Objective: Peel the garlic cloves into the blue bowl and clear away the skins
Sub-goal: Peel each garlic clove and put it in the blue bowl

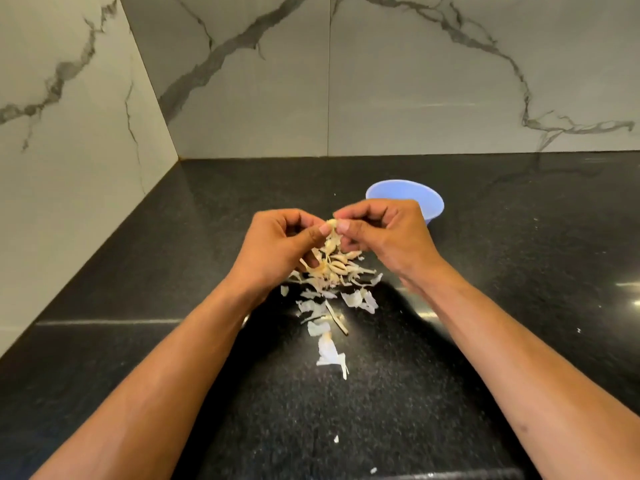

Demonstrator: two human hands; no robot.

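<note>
Both hands are raised over the black counter (485,271) and meet at one small garlic clove (331,223). My left hand (277,244) pinches it from the left and my right hand (384,233) pinches it from the right, thumbs close together. A strip of skin hangs down from the clove. Below the hands lies a heap of garlic cloves and skins (332,268). More loose white skins (322,313) trail toward me. The blue bowl (415,195) stands just behind my right hand, its inside partly hidden by the hand.
Marble walls (415,81) close the counter at the back and on the left, forming a corner at the far left. A few tiny skin flakes (336,439) lie near the counter's front edge.
</note>
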